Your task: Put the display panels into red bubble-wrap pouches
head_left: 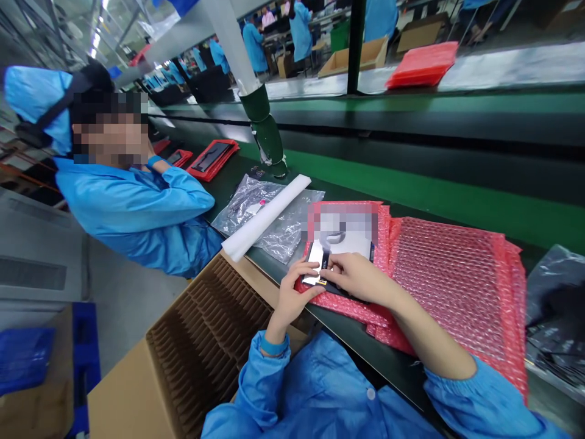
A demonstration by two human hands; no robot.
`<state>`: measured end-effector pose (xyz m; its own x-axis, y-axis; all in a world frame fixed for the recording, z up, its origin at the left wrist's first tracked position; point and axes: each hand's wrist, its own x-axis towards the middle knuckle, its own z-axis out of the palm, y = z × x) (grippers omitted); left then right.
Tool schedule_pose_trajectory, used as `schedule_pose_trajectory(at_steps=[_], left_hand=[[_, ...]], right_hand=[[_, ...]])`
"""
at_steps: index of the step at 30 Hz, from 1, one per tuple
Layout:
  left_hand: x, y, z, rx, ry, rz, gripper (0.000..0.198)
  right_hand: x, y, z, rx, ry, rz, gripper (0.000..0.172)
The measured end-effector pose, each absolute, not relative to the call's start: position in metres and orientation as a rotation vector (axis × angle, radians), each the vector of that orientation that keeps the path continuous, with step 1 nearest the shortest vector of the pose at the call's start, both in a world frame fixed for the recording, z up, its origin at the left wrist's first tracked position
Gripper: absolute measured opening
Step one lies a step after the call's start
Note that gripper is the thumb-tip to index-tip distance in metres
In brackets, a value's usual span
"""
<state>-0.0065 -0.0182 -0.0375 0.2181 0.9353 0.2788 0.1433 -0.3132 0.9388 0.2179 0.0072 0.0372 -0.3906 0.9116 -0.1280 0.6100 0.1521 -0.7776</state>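
Both hands grasp a flat panel [350,246] lying on the top red bubble bag [457,280] of a stack on the counter [379,360]. The left hand [292,289] pinches its near corner and the right hand [361,277] its lower edge. Gripping only the edges, with fingers off the face, looks safest.

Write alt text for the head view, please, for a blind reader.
The left hand and right hand hold a small flat glossy panel on stacked pink bubble bags; a slotted cardboard box and a person in blue sit left.

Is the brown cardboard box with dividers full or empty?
Empty where visible: the brown cardboard box shows only bare divider slots.
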Motion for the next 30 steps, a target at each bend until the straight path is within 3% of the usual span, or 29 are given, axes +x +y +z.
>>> schedule_pose_trajectory(at_steps=[21, 27, 30], left_hand=[[-0.005, -0.019, -0.04, 1.647, 1.032, 1.176, 0.036], [-0.011, -0.019, -0.038, 1.745, 0.97, 1.053, 0.055], [-0.014, -0.019, -0.035, 1.736, 0.926, 0.955, 0.051]], right_hand=[[0.204, -0.005, 0.055, -1.763, -2.204, 0.898, 0.027], [0.204, -0.009, 0.055, -1.861, -2.213, 0.8, 0.024], [0.203, -0.013, 0.055, -1.891, -2.215, 0.719, 0.024]])
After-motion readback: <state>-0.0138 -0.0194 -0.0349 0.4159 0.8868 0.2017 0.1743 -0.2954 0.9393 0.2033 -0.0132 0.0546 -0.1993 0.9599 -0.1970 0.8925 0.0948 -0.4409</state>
